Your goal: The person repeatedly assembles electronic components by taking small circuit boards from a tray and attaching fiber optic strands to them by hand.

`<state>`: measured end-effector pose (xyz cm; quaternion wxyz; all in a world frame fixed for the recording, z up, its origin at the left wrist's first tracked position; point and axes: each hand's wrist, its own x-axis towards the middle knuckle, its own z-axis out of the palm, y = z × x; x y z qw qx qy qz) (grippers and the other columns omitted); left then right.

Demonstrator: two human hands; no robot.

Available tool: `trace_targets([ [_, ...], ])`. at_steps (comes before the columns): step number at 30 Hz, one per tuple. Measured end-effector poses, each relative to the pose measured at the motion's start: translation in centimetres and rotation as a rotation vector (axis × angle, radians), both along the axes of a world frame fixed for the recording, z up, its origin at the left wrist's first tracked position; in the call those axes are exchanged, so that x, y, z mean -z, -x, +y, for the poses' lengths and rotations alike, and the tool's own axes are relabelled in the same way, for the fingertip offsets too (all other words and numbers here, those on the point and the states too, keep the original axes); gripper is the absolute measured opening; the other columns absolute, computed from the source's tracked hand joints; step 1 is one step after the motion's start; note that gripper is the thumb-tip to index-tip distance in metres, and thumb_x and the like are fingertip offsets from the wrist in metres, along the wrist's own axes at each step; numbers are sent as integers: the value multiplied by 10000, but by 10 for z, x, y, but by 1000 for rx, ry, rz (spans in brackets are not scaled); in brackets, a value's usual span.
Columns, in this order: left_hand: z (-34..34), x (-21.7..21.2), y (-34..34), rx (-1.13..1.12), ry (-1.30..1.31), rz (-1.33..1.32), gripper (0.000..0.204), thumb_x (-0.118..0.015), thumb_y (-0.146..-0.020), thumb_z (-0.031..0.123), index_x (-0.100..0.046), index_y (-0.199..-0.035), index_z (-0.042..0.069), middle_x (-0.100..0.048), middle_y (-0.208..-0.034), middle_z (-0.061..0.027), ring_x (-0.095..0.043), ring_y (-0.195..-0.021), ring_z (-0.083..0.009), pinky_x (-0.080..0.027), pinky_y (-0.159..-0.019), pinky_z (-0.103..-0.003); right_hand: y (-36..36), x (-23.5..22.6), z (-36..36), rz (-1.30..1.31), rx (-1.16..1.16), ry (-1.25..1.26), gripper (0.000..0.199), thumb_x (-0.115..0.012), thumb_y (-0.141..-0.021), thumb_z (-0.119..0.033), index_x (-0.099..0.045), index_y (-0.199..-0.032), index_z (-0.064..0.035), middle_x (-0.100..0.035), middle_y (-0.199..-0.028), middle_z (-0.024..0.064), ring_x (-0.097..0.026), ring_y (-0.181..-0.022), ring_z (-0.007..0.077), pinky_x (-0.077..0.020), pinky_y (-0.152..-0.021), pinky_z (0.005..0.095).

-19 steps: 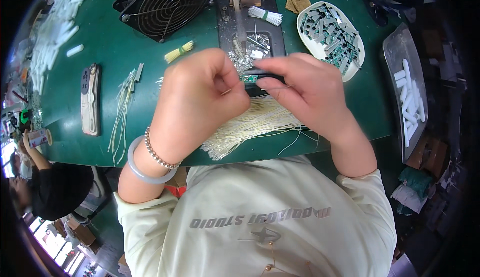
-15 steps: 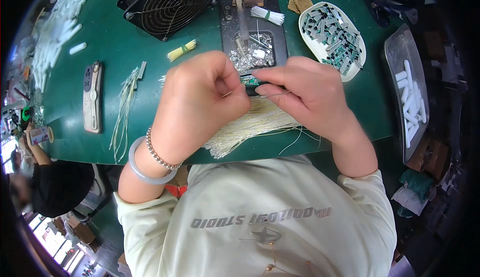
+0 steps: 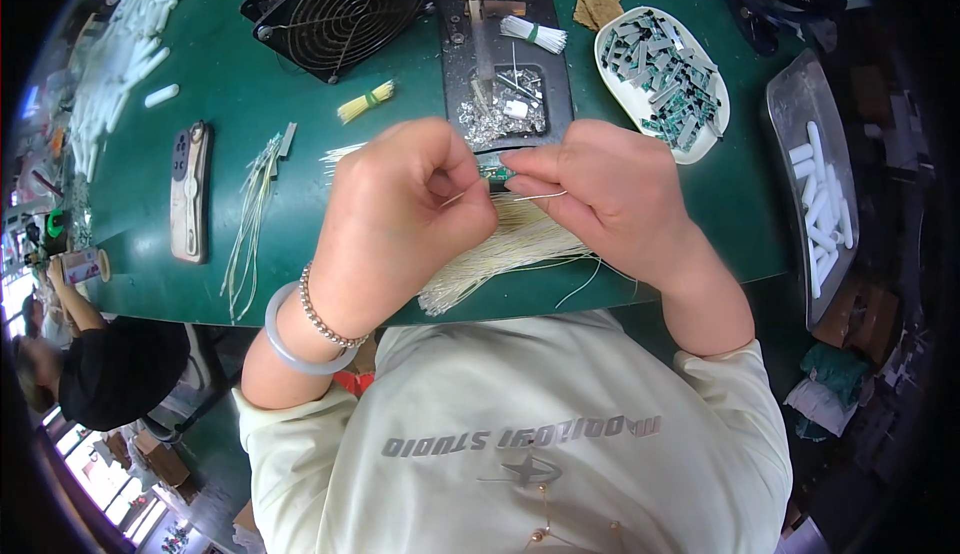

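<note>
Above the soldering stand's near end my two hands meet at a small green circuit board (image 3: 492,171). My left hand (image 3: 405,189) is pinched on a thin pale wire (image 3: 455,197), with bracelets on its wrist. My right hand (image 3: 610,194) is closed too, its fingertips on a white wire (image 3: 545,195) beside the board. The fingers hide most of the board and the wire ends. Under both hands lies a spread bundle of thin pale yellow and white wires (image 3: 500,254), reaching to the table edge.
Ahead, a soldering iron (image 3: 475,4) points down over a tray of solder bits (image 3: 500,119). A black fan (image 3: 345,9) stands left, and a white dish (image 3: 603,69) of boards right. Wired boards (image 3: 255,194) lie left; a tray (image 3: 775,144) holds white tubes. A co-worker (image 3: 120,369) sits left.
Both hands stay together and have shifted only slightly. The white wire at my right fingertips now shows more plainly. At the left, the co-worker's arm and head have moved a little.
</note>
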<state>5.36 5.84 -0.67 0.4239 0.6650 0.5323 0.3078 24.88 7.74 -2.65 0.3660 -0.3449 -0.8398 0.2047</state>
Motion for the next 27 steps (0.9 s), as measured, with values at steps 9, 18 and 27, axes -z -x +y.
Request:
trace_targets([
  [9, -3, 7, 1, 4, -17, 8, 130, -607, -720, -103, -518, -739, -11, -575, -803, -23, -535, -664, -23, -458, -591, -158, 2, -4, -5, -39, 16, -16, 246, -730, -669, -53, -685, -910, -61, -533, -626, 60, -513, -537, 202, -400, -456, 308],
  [18, -5, 6, -4, -89, -99, -234, 124, -672, -737, -11, -589, -827, 2, -595, -789, -91, -614, -654, -150, -508, -622, -235, -4, -6, -6, -93, 75, -157, 211, -727, -693, -70, -687, -900, -75, -532, -640, 51, -523, -539, 193, -411, -466, 302],
  [27, -11, 20, 27, 282, -348, 368, 129, -676, -670, 17, -617, -785, 15, -614, -884, -101, -562, -840, -300, -457, -723, -376, -29, -4, -13, -72, 160, 20, 143, -733, -704, -64, -681, -836, -47, -517, -613, 25, -492, -534, 123, -376, -472, 249],
])
